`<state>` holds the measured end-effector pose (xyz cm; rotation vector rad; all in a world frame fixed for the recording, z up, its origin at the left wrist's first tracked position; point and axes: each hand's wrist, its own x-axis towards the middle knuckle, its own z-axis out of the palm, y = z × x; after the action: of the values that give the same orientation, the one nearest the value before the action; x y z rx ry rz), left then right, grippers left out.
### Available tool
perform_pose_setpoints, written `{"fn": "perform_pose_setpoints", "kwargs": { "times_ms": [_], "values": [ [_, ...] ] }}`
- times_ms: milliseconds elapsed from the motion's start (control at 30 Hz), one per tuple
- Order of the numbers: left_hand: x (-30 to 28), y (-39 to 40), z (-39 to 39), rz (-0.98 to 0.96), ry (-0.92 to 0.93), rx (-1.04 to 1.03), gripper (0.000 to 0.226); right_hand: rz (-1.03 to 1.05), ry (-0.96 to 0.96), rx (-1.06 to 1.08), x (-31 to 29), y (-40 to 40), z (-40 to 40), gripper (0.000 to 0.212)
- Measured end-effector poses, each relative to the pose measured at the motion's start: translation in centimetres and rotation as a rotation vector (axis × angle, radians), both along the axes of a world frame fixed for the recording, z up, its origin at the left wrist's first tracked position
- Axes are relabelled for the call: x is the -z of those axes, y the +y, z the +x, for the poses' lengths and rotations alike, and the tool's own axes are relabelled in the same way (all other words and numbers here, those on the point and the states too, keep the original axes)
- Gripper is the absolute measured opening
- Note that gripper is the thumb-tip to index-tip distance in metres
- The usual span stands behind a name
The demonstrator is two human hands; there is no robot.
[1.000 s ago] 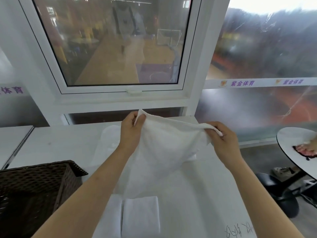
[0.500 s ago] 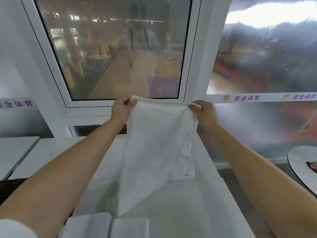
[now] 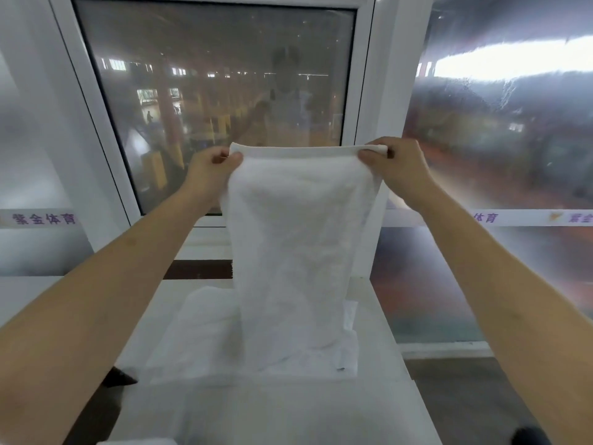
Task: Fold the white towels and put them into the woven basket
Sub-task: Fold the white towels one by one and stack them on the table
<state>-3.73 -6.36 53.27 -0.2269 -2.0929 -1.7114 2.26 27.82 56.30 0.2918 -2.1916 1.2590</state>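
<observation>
A white towel [image 3: 298,252] hangs full length in front of the window, stretched flat along its top edge. My left hand [image 3: 211,168] pinches its upper left corner and my right hand [image 3: 398,165] pinches its upper right corner, both arms stretched forward. The towel's lower end reaches down to more white towels [image 3: 199,335] lying on the white table [image 3: 398,396]. A dark corner of the woven basket [image 3: 120,379] peeks out under my left forearm; the rest of it is hidden.
A white-framed window [image 3: 211,91] and glass wall stand right behind the table. A folded white towel edge [image 3: 138,441] shows at the bottom of the frame. Floor lies to the right of the table.
Both hands have risen and moved apart, lifting the towel off the table and pulling its top edge straight. The view tilted up, so the basket and the folded towels dropped nearly out of sight.
</observation>
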Motion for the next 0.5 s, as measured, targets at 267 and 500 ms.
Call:
{"fn": "perform_pose_setpoints", "kwargs": {
  "times_ms": [267,500],
  "values": [
    [0.4,2.0,-1.0,-0.058,-0.058,0.067,0.012,0.034,-0.102,-0.055,0.5,3.4,-1.9,0.014],
    [3.8,3.2,-3.2,-0.054,-0.286,0.007,0.011,-0.004,-0.264,0.025,6.4,3.3,-6.3,0.020]
  ]
}}
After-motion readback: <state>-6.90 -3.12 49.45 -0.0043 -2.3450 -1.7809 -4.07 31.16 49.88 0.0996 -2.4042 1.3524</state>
